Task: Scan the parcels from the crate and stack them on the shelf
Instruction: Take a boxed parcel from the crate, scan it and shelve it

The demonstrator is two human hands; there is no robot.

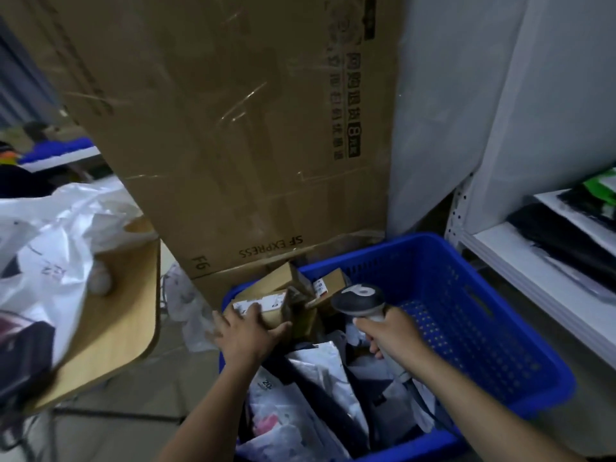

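Nearest me, soft mailers (320,375) in grey and white plastic fill the near end of the blue crate (473,278). My left hand (245,331) reaches in at the crate's ten o'clock corner and grasps a small cardboard parcel (266,306). The fingers lie over its labelled top and the thumb hooks round its near right edge, so the parcel sits at twelve o'clock from my palm, touching it. My right hand (390,335) is clenched round the handle of the scanner (358,300), whose dark head points toward eleven o'clock, just beside the parcel but apart from it. More small boxes (330,283) lean behind. At three o'clock stands the white shelf (506,251), holding dark flat packets. At nine o'clock, a wooden table (123,321) carries a white plastic bag (56,228). Farthest, at twelve, a tall carton (233,128) leans.
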